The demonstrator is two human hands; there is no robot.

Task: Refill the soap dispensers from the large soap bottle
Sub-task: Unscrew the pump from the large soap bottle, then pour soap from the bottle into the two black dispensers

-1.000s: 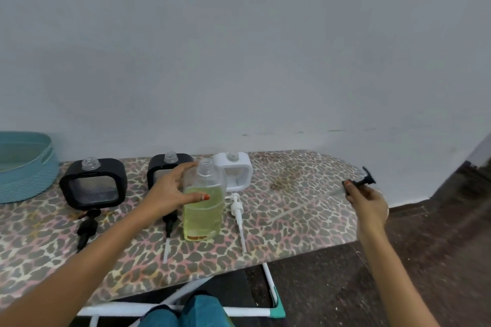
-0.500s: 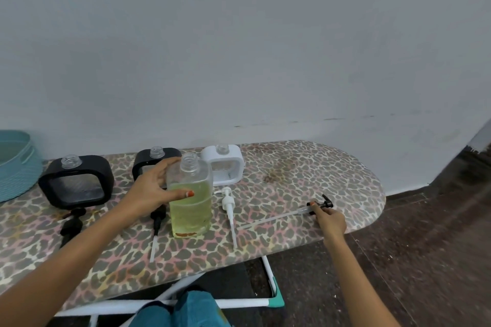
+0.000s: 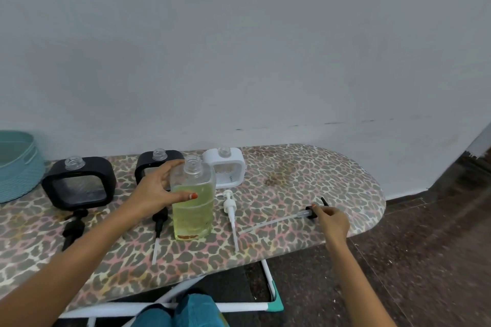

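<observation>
A large clear soap bottle (image 3: pixel 193 204), about two-thirds full of yellow-green liquid and uncapped, stands upright on the leopard-print ironing board (image 3: pixel 305 180). My left hand (image 3: pixel 156 191) grips its upper left side. Behind it stand three open square dispensers: a big black one (image 3: pixel 79 183), a smaller black one (image 3: pixel 151 164) partly hidden by my hand, and a white one (image 3: pixel 225 167). My right hand (image 3: pixel 332 220) pinches the black pump head with its long clear tube (image 3: pixel 300 215), which lies on the board.
A white pump (image 3: pixel 229 210) and two black pumps (image 3: pixel 73 225) (image 3: pixel 159 223) lie on the board in front of the dispensers. A teal basket (image 3: pixel 16 164) sits at the far left. The wall runs close behind; dark floor lies to the right.
My right hand has brought the black pump with its tube from beyond the board's right end down onto the board. The left hand stays on the bottle.
</observation>
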